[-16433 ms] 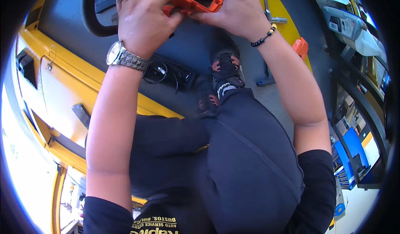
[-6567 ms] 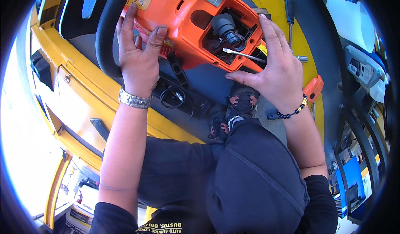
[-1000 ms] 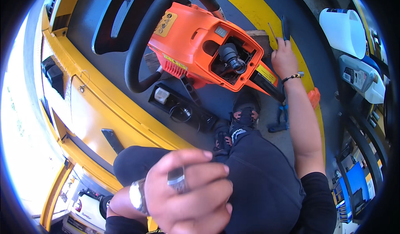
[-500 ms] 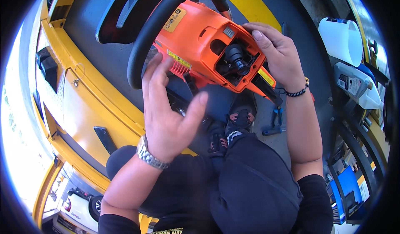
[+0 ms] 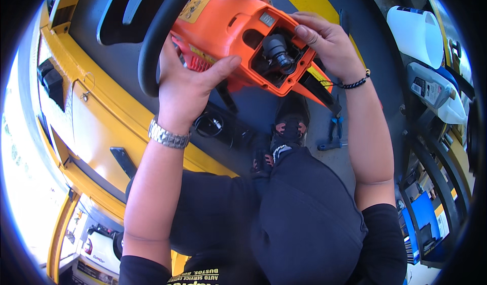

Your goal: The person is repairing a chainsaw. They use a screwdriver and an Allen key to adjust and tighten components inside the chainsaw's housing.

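An orange chainsaw body [image 5: 225,13] fills the upper middle, with a black loop front handle [image 5: 154,46], a black hand guard [image 5: 111,16] and an open rear compartment showing a black cylindrical fitting [image 5: 276,51]. My left hand [image 5: 187,84] grips the lower left side, inside the loop handle, thumb over the orange casing, fingertips hidden. My right hand [image 5: 329,46] holds the casing's right side by the compartment, thumb on its rim. The black rear handle [image 5: 329,102] points down right. Blue-handled pliers [image 5: 336,130] and a screwdriver [image 5: 327,146] lie on the floor beneath it.
My shoes [image 5: 289,127] and bent legs [image 5: 304,209] are below the saw. A yellow metal frame [image 5: 109,107] with a phone [image 5: 122,160] runs along the left. A white jug [image 5: 413,34], a grey bottle [image 5: 426,92] and black racks [image 5: 433,178] stand right.
My left hand has risen from near my knee onto the saw's left side. My right hand has gone from the floor tools to the casing. The saw has shifted slightly up and left since half a second ago.
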The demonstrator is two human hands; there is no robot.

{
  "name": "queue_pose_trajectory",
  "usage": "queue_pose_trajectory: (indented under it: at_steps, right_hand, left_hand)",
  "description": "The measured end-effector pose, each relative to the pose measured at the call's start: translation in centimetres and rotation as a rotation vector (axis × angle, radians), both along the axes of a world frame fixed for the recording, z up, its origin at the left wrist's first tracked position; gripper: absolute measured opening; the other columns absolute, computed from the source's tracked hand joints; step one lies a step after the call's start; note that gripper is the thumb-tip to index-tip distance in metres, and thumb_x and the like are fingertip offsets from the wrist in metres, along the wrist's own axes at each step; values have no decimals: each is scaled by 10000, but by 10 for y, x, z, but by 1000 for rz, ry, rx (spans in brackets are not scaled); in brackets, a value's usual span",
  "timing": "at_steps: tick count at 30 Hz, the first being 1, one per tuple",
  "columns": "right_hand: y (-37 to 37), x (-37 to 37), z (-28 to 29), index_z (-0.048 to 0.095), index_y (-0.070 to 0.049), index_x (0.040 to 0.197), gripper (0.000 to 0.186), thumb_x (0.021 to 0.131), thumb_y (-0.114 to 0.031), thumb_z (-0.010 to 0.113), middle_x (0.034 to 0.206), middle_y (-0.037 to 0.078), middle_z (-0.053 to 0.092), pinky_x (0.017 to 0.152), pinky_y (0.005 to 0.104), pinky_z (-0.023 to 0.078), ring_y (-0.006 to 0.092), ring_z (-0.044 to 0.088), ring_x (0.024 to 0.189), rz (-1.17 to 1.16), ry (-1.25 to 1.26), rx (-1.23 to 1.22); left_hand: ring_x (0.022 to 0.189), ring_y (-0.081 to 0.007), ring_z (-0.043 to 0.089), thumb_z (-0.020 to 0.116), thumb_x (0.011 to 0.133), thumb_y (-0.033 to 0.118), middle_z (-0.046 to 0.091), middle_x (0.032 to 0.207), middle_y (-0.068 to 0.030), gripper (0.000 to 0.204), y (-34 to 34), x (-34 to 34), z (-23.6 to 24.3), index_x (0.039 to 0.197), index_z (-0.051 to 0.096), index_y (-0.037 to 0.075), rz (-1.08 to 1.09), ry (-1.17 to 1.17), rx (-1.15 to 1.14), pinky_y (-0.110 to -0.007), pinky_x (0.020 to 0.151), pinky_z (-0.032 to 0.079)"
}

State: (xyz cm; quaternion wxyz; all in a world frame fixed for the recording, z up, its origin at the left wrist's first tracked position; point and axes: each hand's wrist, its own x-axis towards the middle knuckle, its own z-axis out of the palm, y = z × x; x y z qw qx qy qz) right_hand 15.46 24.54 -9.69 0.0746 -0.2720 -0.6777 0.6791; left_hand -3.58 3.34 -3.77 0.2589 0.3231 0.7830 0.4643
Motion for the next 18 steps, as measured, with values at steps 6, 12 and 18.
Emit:
queue_pose_trajectory:
  at_steps: [6, 12, 18]
  right_hand:
    - [12, 6, 0, 650, -26, 1345, 405, 1032, -284, 647, 1259, 62, 687, 994, 272, 517, 138, 653, 1150, 54, -65, -80]
    - [-6, 81, -2, 647, 35, 1287, 387, 1095, -273, 511, 1197, 116, 691, 919, 305, 515, 181, 667, 1057, -491, 162, 73]
    - [-49, 174, -9, 670, 50, 1099, 364, 1091, -273, 501, 895, 98, 640, 775, 319, 479, 161, 585, 820, -1022, -23, 67]
  left_hand:
    - [1262, -329, 584, 925, 745, 306, 564, 1367, -213, 975, -17, 8, -1, 1475, 356, -4, 1, 16, -53, -419, 1050, 489]
    - [789, -362, 666, 778, 848, 247, 676, 828, -163, 241, -93, 56, 7, 869, 693, 22, -442, -44, -651, -419, 747, 530]
    - [1012, -356, 723, 601, 877, 159, 749, 1045, -198, 243, -113, 95, -85, 1003, 776, 47, -1045, 9, -1150, -450, 880, 576]
